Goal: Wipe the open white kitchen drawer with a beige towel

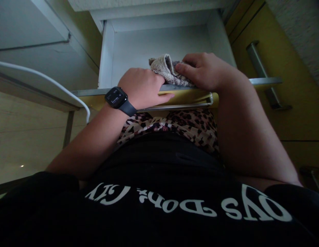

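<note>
A pulled-out drawer point(161, 41) with a white interior and a yellow front is before me. My left hand point(142, 87), with a black smartwatch point(117, 97) on its wrist, is closed over the drawer's front edge. Its thumb lies along the outer face, and its other fingers are folded inside, mostly hidden. A crumpled, greyish-beige cloth point(164, 68) rests at the inner side of that edge, right beside the left fingers. My right hand point(207, 70) grips the cloth, thumb pressed on top; its fingertips are out of sight.
A metal handle point(185, 107) runs along the drawer front. To the right is a yellow cabinet front with a bar handle point(262, 68). Pale countertop point(154, 5) overhangs the drawer. On the left a white cable point(53, 81) hangs past a white panel, above a tiled floor point(28, 137).
</note>
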`<state>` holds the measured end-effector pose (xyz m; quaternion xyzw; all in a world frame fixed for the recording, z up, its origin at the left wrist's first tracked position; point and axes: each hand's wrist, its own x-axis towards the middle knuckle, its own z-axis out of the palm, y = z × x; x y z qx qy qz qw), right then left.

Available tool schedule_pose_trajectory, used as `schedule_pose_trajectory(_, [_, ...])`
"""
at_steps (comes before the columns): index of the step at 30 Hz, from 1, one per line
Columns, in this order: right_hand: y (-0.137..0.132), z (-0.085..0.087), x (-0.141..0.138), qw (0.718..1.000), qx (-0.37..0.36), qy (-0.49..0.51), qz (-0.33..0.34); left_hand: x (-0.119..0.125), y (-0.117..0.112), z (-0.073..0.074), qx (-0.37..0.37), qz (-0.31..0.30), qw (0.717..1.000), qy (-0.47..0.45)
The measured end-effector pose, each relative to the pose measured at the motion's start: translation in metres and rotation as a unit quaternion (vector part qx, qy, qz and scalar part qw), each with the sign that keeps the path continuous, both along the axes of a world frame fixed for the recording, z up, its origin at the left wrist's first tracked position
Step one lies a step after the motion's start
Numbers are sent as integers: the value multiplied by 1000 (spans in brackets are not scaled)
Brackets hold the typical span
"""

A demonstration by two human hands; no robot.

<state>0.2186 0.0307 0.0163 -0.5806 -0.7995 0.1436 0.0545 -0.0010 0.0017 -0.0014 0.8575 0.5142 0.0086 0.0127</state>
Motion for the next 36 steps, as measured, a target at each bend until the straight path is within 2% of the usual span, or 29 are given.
schedule_pose_trajectory(13, [-1,-2,2,1000,0,15,-2,1,0,-1,31,-16,999,39])
schedule_pose_trajectory(36, [0,-1,0,1000,-4,7,-5,0,0,0,15,-10,1000,17])
